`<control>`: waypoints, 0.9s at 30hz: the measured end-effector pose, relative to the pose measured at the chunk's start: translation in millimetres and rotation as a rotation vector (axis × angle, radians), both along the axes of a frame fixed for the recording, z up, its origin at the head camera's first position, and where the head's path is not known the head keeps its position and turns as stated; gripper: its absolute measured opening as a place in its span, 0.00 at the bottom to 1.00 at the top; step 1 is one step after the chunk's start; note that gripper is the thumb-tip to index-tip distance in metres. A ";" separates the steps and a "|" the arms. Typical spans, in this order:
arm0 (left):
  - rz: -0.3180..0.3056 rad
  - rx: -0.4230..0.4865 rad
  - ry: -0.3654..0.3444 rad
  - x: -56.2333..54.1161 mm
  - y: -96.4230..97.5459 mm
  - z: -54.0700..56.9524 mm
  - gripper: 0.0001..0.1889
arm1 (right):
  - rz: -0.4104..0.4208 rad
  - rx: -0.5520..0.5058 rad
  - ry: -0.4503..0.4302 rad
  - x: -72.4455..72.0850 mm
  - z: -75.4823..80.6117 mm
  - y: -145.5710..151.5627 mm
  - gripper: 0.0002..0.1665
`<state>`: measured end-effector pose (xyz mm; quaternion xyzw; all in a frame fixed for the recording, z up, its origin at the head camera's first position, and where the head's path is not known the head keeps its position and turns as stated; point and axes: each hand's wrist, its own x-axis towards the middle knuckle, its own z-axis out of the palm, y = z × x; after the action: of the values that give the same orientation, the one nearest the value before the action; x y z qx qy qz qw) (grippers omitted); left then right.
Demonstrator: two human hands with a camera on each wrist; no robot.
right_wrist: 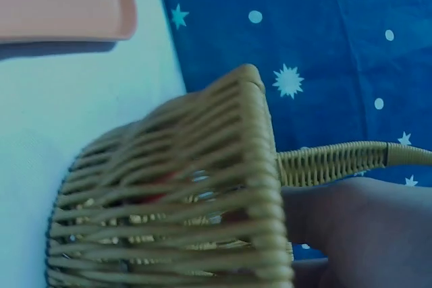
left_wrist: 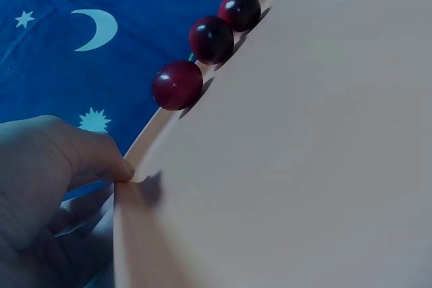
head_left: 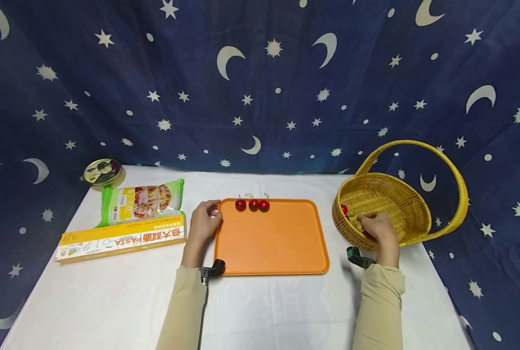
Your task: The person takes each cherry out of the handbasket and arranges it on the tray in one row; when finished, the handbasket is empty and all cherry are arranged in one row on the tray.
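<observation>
The left hand has its grip closed on the rounded corner of a flat orange rectangular tray, which looks stiff and likely steadies best by that raised rim. Three glossy dark-red round cherries with thin stems sit along the tray's far edge; they seem light, slippery and apt to roll, so a gentle pinch around the sides suits them. The right hand reaches inside a yellow woven basket; I cannot tell whether its grip holds anything. A small red object shows by the basket's inner wall.
</observation>
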<state>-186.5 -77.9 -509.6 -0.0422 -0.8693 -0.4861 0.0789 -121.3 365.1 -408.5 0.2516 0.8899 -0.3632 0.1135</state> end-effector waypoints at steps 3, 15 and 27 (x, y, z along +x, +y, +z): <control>-0.003 0.006 0.002 0.4 0.3 -0.6 0.21 | 0.048 0.023 -0.005 -1.5 -2.3 -2.3 0.24; -0.004 0.012 -0.003 0.1 0.2 0.6 0.21 | -0.024 0.053 0.159 -3.1 -13.8 -9.9 0.19; 0.001 0.022 0.000 0.1 -1.8 -2.0 0.21 | -0.163 -0.138 0.533 -10.4 0.3 -38.7 0.21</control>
<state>-186.4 -79.7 -511.6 -0.0410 -0.8640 -0.4955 0.0796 -131.7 326.4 -408.2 0.2098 0.8383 -0.4842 -0.1373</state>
